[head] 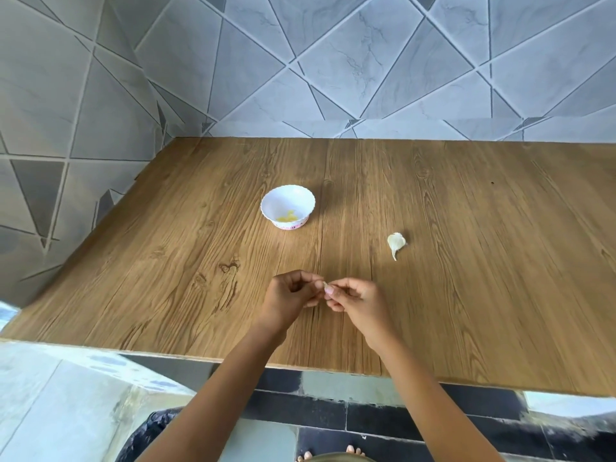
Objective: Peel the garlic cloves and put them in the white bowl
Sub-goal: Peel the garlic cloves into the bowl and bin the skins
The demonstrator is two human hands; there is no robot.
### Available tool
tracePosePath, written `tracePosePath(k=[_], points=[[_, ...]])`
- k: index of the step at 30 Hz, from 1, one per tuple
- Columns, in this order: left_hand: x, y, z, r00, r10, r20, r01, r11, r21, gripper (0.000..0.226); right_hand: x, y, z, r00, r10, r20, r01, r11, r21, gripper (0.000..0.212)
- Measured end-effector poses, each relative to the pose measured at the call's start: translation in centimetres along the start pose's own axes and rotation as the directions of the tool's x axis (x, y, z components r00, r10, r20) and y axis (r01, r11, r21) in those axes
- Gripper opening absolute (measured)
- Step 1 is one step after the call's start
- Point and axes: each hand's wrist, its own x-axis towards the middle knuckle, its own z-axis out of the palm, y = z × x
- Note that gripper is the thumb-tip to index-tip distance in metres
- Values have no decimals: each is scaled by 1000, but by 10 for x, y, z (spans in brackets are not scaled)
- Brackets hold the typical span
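Both hands meet low over the counter (466, 261): left hand (290, 300) and right hand (358, 303) pinch one garlic clove (325, 285). Best to steady it, then strip skin in small pulls toward the white bowl (287, 206).

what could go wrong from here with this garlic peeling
1. The small pale garlic clove is pinched only between the fingertips of the left hand and right hand; it may slip onto the wooden table.
2. The small white scalloped bowl stands well beyond the hands, so the carry is another chance to drop the clove.
3. The pale garlic piece lies loose to the right; a reaching arm might brush it aside.
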Motion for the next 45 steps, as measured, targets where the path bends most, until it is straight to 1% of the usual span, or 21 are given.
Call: tracePosePath(k=[2,5,6,8,10,11,12,13,14,16,17,19,21,23,26,30,34,37,42,44,45], points=[[2,-1,0,994,95,-55,-77,961,265,5,2,5,2,968,-247,-39,218,909,-357,6],[5,0,2,972,232,-50,-160,798,581,10,3,12,6,807,-586,66,442,526,-726,14],[5,2,3,975,218,-52,-145,790,595,11,2,12,8,773,-625,105,457,435,-776,15],[5,5,4,994,84,-74,-41,887,461,13,3,15,7,737,-657,161,481,342,-807,14],[5,8,3,995,-93,-43,100,973,207,17,5,16,6,742,-656,139,505,410,-760,9],[5,9,1,992,-123,-15,123,983,133,17,4,14,6,787,-613,72,473,523,-709,8],[7,8,-1,994,-113,6,111,987,115,16,4,9,6,870,-492,-8,387,693,-608,9],[8,7,-3,996,-82,21,79,988,132,14,3,0,5,958,-282,-54,230,867,-443,9],[10,7,-6,998,-46,36,39,985,166,13,3,-9,5,998,-40,-43,28,968,-248,9],[13,6,-11,997,-1,75,-15,979,205,11,6,-17,2,965,260,44,-262,964,51,10],[14,6,-12,996,0,91,-18,981,193,10,8,-17,0,945,319,71,-326,937,129,11],[15,6,-13,996,-16,87,3,989,146,8,9,-16,-1,954,295,46,-298,950,98,14],[16,4,-15,999,-24,44,18,991,135,8,8,-6,-2,996,60,-60,-73,966,-250,14],[16,2,-15,1000,-17,12,14,983,185,8,7,0,0,981,-184,-66,120,836,-536,8],[17,-1,-16,1000,-7,0,6,972,235,6,6,-2,5,961,-247,-122,121,774,-621,18],[17,-3,-17,1000,-3,-19,7,979,204,4,7,-1,6,970,-235,-63,160,812,-561,8],[18,-3,-18,999,24,48,-36,966,257,5,9,-4,5,1000,-6,24,13,954,-300,11],[18,2,-20,993,28,117,-57,965,256,7,7,-9,4,998,16,66,-3,982,-189,7],[17,7,-21,970,-109,215,94,992,81,8,6,-15,-1,977,129,170,-124,991,-45,9],[17,6,-19,968,-153,200,151,988,24,9,6,-13,-1,989,69,134,-56,994,-98,8],[17,7,-17,971,-164,176,162,987,25,9,6,-11,0,995,-58,84,76,972,-223,7]])
